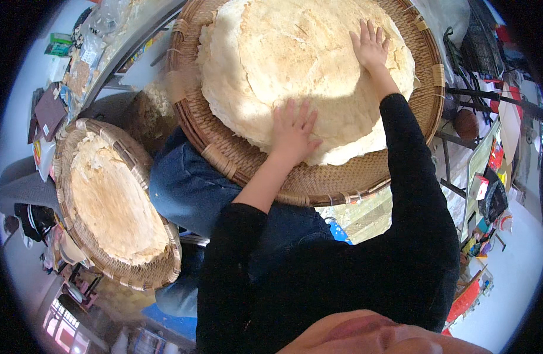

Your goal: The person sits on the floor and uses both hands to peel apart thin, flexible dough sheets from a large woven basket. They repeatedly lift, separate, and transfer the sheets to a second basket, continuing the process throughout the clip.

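A thick stack of thin, pale flatbread sheets [307,65] lies in a large round woven basket tray [354,177] in front of me. My left hand [294,131] rests palm down on the near edge of the stack, its fingers spread. Farther off, at the stack's right side, my right hand [372,47] lies flat on the top sheet, fingers stretched out. Neither hand holds anything. The sheets have ragged, uneven edges and faint brown patches.
To my left stands a smaller woven basket [121,271] with more thin flatbread [115,200] in it. A cluttered table [115,59] is at the far left. On the right are metal bars [496,94] and a table edge [478,171] with assorted items.
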The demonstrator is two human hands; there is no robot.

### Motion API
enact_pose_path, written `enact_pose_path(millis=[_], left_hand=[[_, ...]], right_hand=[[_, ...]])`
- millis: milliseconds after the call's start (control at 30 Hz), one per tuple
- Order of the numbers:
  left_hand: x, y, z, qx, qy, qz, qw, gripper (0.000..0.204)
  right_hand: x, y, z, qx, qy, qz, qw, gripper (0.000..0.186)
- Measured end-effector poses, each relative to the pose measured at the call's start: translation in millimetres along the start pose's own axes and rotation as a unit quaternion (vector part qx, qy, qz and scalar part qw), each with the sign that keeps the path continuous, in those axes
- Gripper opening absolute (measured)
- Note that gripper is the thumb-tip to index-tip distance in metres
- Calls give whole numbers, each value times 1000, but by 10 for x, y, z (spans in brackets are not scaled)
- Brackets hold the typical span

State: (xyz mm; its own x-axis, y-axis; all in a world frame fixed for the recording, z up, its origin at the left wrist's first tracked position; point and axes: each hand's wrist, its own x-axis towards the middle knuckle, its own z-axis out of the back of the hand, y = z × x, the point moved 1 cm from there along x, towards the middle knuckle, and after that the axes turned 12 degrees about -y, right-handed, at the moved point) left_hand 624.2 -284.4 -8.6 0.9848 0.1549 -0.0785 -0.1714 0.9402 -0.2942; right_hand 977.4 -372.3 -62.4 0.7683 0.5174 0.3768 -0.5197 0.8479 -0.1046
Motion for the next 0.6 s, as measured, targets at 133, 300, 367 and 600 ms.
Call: enact_pose_path(millis=[133, 300, 367, 600], left_hand=[[6, 15, 86, -9, 26, -1, 1000, 76], [-81, -53, 388, -42, 121, 77, 989, 73], [-224, -60, 578, -42, 165, 110, 979, 72], [-1648, 570, 1542, -150, -364, -84, 915, 27]], right_hand=[[146, 52, 109, -6, 139, -19, 990, 70], [-147, 514, 600, 107, 67, 3, 992, 73], [-571, 687, 735, 150, 40, 95, 983, 74], [-740, 986, 725, 36, 136, 147, 979, 75]])
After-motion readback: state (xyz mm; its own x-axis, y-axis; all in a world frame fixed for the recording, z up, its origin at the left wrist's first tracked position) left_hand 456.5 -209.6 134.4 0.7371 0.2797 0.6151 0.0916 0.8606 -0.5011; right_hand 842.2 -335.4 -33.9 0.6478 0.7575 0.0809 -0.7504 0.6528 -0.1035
